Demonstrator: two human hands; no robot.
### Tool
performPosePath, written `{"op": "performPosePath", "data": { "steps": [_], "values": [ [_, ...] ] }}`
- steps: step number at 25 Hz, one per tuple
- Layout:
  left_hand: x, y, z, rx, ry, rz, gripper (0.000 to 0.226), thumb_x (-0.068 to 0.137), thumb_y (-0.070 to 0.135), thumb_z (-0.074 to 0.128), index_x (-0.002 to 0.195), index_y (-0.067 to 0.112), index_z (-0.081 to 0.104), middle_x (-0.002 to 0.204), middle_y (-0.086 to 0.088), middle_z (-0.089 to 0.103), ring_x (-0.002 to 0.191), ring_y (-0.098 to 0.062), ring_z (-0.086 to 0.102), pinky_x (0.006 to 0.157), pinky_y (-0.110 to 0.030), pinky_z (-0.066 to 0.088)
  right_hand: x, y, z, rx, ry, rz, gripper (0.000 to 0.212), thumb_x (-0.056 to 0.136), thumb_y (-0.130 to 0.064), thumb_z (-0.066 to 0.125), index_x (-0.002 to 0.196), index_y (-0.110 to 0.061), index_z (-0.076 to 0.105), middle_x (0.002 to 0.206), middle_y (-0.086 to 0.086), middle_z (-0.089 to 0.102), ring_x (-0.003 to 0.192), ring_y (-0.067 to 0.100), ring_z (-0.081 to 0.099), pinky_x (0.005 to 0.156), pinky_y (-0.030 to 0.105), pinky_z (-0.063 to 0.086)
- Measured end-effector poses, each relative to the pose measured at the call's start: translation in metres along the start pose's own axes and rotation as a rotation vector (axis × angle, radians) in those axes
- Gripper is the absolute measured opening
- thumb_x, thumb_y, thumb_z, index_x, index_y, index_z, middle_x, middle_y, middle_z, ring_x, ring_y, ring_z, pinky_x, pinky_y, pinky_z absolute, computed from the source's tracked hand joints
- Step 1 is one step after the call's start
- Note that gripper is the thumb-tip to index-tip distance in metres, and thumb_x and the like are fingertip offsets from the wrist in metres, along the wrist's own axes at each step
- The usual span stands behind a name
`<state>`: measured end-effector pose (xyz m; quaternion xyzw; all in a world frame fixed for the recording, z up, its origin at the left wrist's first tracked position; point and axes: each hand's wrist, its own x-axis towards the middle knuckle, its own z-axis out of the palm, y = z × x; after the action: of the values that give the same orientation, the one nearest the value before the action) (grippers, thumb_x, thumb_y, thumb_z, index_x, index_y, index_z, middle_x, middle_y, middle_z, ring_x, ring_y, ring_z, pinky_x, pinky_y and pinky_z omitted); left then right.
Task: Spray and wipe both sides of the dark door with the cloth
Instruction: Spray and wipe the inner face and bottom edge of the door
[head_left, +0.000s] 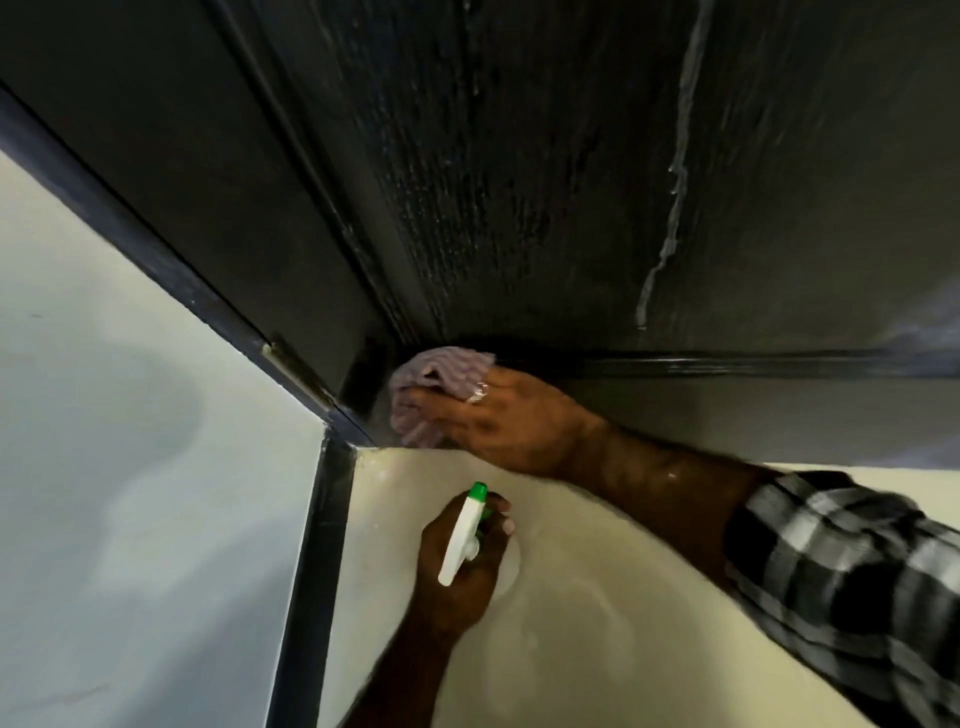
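dark door (519, 182) fills the upper view, wet, one drip streak running along its height. right hand (498, 421) presses the cloth (436, 379) flat-fingered at the door's bottom corner by the hinge (296, 364). unwiped panel lies up and right of it. left hand (462, 561), lower, grips the spray bottle (465, 530), away from the door.

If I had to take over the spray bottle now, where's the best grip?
Grip the spray bottle at its neck just below the white head, where the left hand grips it. Come from behind, since the green nozzle points forward toward the door. The body is hidden under the hand.
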<state>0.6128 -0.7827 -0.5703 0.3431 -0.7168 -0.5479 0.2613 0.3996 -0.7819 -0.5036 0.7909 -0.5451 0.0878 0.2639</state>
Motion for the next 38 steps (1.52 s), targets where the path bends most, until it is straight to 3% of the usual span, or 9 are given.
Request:
{"op": "performPosePath", "data": {
  "steps": [4, 7, 11, 17, 22, 26, 31, 35, 38],
  "values": [
    [0.002, -0.004, 0.002, 0.024, -0.002, 0.068, 0.023, 0.090, 0.002, 0.079, 0.106, 0.018, 0.074, 0.101, 0.006, 0.078, 0.098, -0.014, 0.076, 0.089, -0.023, 0.058, -0.105, 0.034, -0.043, -0.105, -0.068, 0.063, 0.047, 0.114, -0.011, 0.034, 0.157, -0.007, 0.052, 0.159, 0.019, 0.054, 0.135, 0.041, 0.061, 0.110, 0.058, 0.047],
    [0.003, -0.009, 0.003, 0.011, 0.011, 0.104, 0.020, 0.089, 0.010, 0.081, 0.107, 0.017, 0.074, 0.101, 0.005, 0.078, 0.099, -0.018, 0.076, 0.092, -0.027, 0.060, -0.164, 0.045, -0.083, -0.136, -0.123, 0.225, 0.057, 0.101, -0.009, 0.045, 0.157, -0.005, 0.052, 0.157, 0.022, 0.050, 0.118, 0.041, 0.061, 0.084, 0.050, 0.044],
    [0.002, -0.006, 0.005, -0.013, 0.012, 0.061, 0.022, 0.088, 0.003, 0.081, 0.104, 0.016, 0.074, 0.097, 0.001, 0.078, 0.095, -0.013, 0.075, 0.088, -0.020, 0.057, -0.138, 0.035, -0.059, -0.076, -0.122, 0.228, 0.047, 0.108, -0.018, 0.044, 0.151, -0.003, 0.057, 0.158, 0.023, 0.051, 0.129, 0.044, 0.059, 0.100, 0.054, 0.049],
    [0.001, -0.001, 0.005, 0.001, 0.043, -0.033, 0.019, 0.089, -0.001, 0.079, 0.100, 0.015, 0.075, 0.095, 0.000, 0.078, 0.091, -0.012, 0.074, 0.086, -0.019, 0.057, 0.006, -0.008, -0.012, 0.091, -0.117, 0.070, 0.056, 0.109, -0.027, 0.036, 0.161, -0.006, 0.045, 0.166, 0.019, 0.046, 0.153, 0.037, 0.044, 0.130, 0.044, 0.020],
    [-0.002, 0.011, 0.008, 0.029, 0.041, -0.153, 0.025, 0.088, 0.003, 0.080, 0.099, 0.024, 0.073, 0.094, 0.021, 0.078, 0.092, -0.001, 0.074, 0.079, -0.009, 0.054, -0.100, 0.041, -0.051, 0.035, -0.116, 0.106, 0.046, 0.114, -0.017, 0.041, 0.158, -0.011, 0.053, 0.166, 0.013, 0.047, 0.147, 0.034, 0.054, 0.121, 0.050, 0.043],
    [-0.002, 0.021, 0.012, 0.087, 0.075, -0.216, 0.027, 0.088, 0.010, 0.081, 0.095, 0.032, 0.068, 0.084, 0.018, 0.077, 0.087, -0.003, 0.073, 0.081, -0.013, 0.054, -0.249, 0.073, -0.129, -0.170, -0.174, 0.352, 0.056, 0.098, -0.003, 0.052, 0.154, -0.005, 0.056, 0.157, 0.022, 0.056, 0.124, 0.045, 0.062, 0.100, 0.055, 0.041],
    [-0.003, 0.054, 0.039, 0.125, -0.001, -0.240, 0.019, 0.088, 0.009, 0.082, 0.095, 0.024, 0.073, 0.087, 0.004, 0.077, 0.087, -0.010, 0.073, 0.093, -0.040, 0.059, -0.275, 0.054, -0.155, 0.229, 0.334, 1.359, 0.033, 0.096, -0.002, 0.059, 0.125, -0.005, 0.073, 0.124, 0.018, 0.060, 0.111, 0.030, 0.058, 0.099, 0.041, 0.051],
    [0.007, 0.091, 0.093, 0.221, -0.183, -0.042, 0.020, 0.089, 0.036, 0.082, 0.085, 0.023, 0.068, 0.079, -0.004, 0.071, 0.075, -0.022, 0.071, 0.075, -0.044, 0.060, -0.241, 0.004, -0.141, 0.881, 0.926, 1.796, 0.033, 0.100, 0.006, 0.065, 0.114, -0.021, 0.078, 0.114, 0.003, 0.078, 0.103, 0.024, 0.073, 0.093, 0.038, 0.063],
    [0.017, 0.124, 0.142, 0.330, -0.207, 0.097, 0.041, 0.086, 0.060, 0.075, 0.065, 0.030, 0.056, 0.059, 0.004, 0.058, 0.058, -0.020, 0.062, 0.059, -0.043, 0.056, -0.230, -0.043, -0.150, 1.047, 1.253, 2.046, 0.034, 0.098, 0.011, 0.066, 0.106, -0.019, 0.079, 0.109, 0.006, 0.080, 0.100, 0.023, 0.073, 0.079, 0.030, 0.064]
  ]
}}
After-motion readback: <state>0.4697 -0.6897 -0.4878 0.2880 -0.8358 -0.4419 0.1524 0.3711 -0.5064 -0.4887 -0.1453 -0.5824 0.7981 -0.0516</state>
